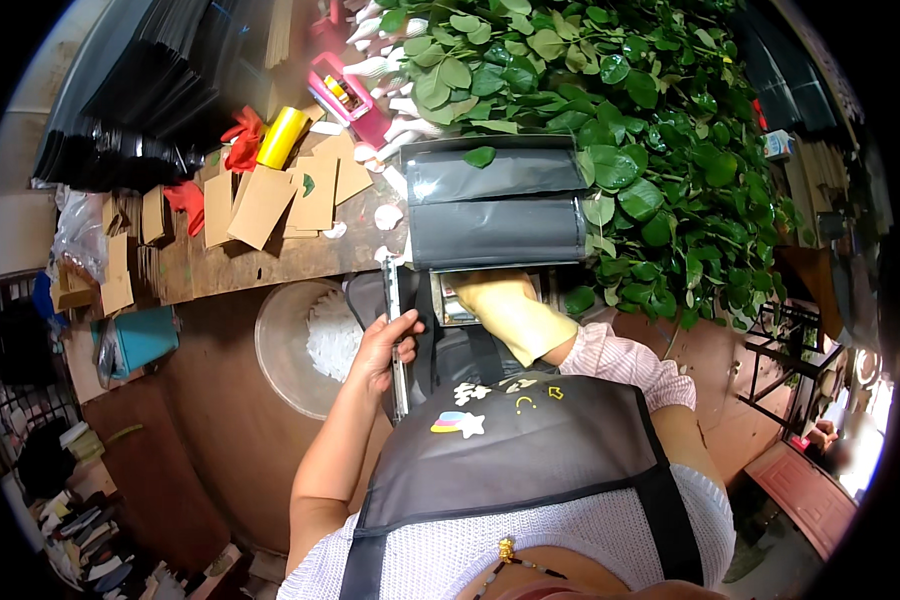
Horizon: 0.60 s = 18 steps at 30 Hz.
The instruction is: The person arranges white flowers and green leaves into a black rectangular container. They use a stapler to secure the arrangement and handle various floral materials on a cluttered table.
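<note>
My left hand (386,350) grips a slim strip (393,292) by the grey panel's (495,232) near-left corner; across a gap, my gloved right hand (500,305), grip hidden, sits at its near edge; leaves (660,200) crowd its right.

On the surface (260,267) to your left, you have a yellow roll (282,138) beside a crumpled red thing (242,143), near a pink tape holder (373,124). Lower down, a round tub (274,350) holds white bits (332,335). Farther left is a blue-green box (142,338).

One left hand (382,350), one yellow glove (515,312), one silver bar (392,285) — one teal bin (142,342), one round tub (280,348).
</note>
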Motion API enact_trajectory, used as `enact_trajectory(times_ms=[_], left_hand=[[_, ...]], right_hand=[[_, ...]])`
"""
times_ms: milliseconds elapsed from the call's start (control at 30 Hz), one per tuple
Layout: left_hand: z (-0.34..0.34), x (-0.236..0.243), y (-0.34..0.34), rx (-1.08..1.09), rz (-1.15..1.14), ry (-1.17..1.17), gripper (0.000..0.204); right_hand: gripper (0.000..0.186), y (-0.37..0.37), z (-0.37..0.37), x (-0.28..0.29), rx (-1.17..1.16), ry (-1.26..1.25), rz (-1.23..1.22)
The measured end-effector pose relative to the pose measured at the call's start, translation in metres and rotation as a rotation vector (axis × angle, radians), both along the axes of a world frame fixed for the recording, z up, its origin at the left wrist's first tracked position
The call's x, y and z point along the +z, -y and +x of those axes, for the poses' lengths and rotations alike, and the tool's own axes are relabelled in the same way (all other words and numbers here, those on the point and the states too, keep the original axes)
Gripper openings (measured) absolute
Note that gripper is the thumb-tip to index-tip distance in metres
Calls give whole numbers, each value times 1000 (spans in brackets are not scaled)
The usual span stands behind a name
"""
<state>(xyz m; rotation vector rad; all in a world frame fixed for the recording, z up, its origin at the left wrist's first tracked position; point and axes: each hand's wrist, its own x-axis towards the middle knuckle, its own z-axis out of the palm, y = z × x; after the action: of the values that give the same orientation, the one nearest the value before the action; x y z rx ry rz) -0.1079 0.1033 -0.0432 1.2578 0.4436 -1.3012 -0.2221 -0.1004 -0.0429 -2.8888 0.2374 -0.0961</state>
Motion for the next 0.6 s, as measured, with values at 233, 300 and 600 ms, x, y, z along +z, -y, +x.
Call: enact_trajectory(times_ms=[233,300,600], left_hand=[[-9,-21,12,-116,-38,-9,14],[-9,-14,14,-128,-45,-4,13],[-3,-22,2,-8,-386,-340,17]], right_hand=[[37,7,-5,-25,-112,-39,223],[41,17,-17,-4,5,70,266],[37,2,-24,26,230,108,1109]])
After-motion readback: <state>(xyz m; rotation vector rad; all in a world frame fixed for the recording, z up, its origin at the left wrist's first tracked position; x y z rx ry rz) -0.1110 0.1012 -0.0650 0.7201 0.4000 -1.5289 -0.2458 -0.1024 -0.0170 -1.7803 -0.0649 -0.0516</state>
